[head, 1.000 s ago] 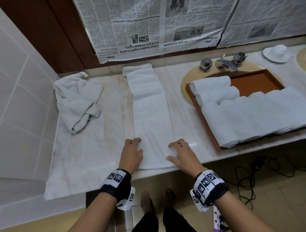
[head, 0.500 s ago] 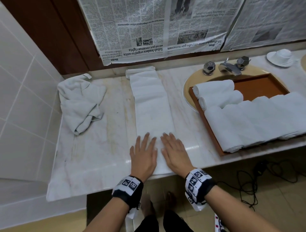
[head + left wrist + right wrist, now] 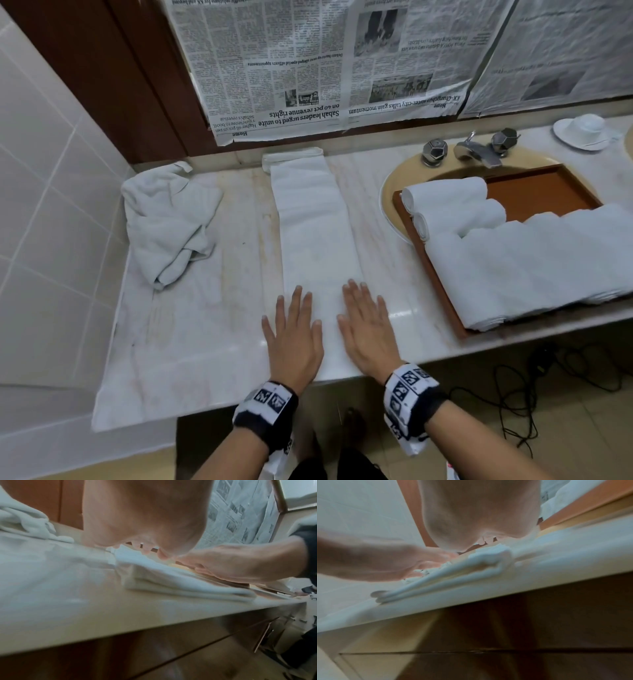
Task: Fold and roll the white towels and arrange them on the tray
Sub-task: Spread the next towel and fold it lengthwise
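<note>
Left hand (image 3: 295, 337) and right hand (image 3: 368, 330) flat, fingers straight, pressing near end of folded towel (image 3: 317, 226) on counter (image 3: 191, 342). Right of right hand: tray (image 3: 534, 192) holding rolls (image 3: 445, 193). Beyond fingertips: newspaper (image 3: 308, 68), upside down, reading "Sabah leaders urged to unite".

Folded towel (image 3: 317, 236) mid-counter (image 3: 191, 342); crumpled towel (image 3: 168, 219) left; tray (image 3: 534, 192) with rolls (image 3: 445, 192) right

Bare counter (image 3: 239, 274) lies between crumpled towel (image 3: 168, 219) (far left) and folded towel (image 3: 317, 233).
</note>
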The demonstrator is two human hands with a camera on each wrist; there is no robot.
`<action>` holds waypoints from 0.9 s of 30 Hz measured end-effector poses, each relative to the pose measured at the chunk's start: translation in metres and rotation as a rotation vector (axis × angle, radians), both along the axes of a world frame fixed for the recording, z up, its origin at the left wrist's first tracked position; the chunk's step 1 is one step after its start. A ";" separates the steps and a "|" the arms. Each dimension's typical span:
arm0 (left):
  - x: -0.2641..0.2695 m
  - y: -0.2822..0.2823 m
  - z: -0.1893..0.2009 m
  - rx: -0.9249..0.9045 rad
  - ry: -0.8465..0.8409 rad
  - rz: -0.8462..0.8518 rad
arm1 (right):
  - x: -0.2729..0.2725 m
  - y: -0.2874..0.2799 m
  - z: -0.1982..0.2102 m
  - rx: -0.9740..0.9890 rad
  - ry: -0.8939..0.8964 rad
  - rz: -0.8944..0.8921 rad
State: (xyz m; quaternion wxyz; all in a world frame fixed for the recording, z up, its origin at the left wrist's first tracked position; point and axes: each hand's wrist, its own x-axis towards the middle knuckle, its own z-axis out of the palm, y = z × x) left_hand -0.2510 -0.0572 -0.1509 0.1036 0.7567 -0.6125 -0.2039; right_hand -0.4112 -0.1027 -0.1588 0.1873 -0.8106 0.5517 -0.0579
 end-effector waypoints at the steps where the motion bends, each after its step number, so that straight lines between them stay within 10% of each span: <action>1: -0.002 -0.007 -0.004 0.016 -0.014 -0.020 | 0.009 0.002 -0.004 -0.004 0.003 0.032; 19: 0.000 -0.031 -0.024 0.061 -0.084 0.040 | 0.006 -0.057 -0.016 -0.001 0.123 0.172; 27: 0.013 0.030 -0.010 -0.251 0.179 -0.165 | -0.050 0.008 0.012 -0.107 -0.230 0.159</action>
